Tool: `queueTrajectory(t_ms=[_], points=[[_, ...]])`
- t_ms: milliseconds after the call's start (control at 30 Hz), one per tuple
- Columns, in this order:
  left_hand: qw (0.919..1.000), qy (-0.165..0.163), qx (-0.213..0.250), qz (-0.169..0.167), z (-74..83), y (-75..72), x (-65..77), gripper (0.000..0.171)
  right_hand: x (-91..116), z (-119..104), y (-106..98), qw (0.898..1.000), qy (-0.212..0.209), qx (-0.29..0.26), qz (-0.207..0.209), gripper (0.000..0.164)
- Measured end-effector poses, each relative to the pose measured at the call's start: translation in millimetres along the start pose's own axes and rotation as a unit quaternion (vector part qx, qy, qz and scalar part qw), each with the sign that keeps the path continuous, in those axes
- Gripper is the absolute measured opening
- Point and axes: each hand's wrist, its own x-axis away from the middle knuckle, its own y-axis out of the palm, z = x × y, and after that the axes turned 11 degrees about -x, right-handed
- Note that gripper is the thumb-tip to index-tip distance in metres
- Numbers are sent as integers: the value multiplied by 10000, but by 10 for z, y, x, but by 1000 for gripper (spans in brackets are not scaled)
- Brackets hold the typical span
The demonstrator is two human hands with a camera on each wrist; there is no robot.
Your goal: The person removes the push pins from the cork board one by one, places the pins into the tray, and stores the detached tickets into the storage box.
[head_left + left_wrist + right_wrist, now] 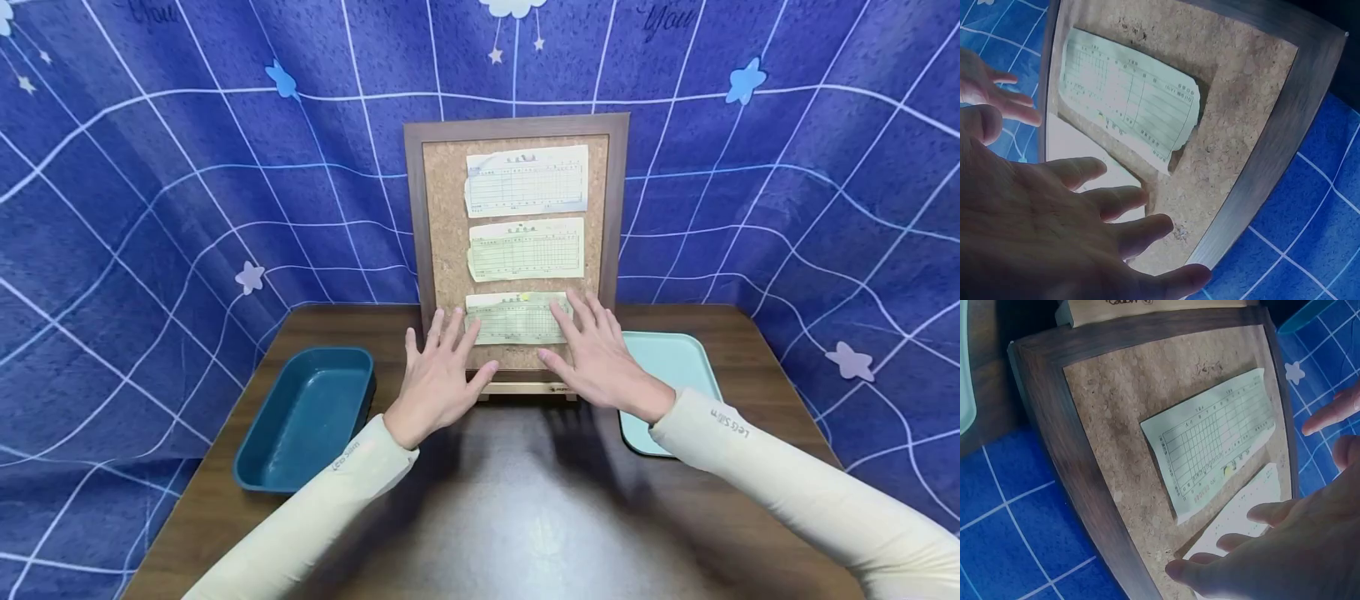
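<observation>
A framed corkboard stands upright on the table with three printed paper slips on it, one above another: a top slip, a middle slip and a bottom slip. A small yellow spot marks the bottom slip's upper edge. My left hand, fingers spread, is at the board's lower left, near the bottom slip. On the other side my right hand overlaps that slip's right end in the head view, fingers extended. Neither hand holds anything; contact with the board is unclear.
A deep teal tray sits on the left of the brown wooden table. To the right, partly behind the right forearm, lies a pale mint tray. A light wooden stand supports the board. Blue patterned cloth hangs behind.
</observation>
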Motion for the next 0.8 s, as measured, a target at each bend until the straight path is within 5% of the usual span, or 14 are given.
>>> queueTrajectory(t_ms=[800], points=[[9999, 37, 91, 96, -13, -148, -145, 74, -109, -13, -195, 9998, -19, 69, 189, 72]])
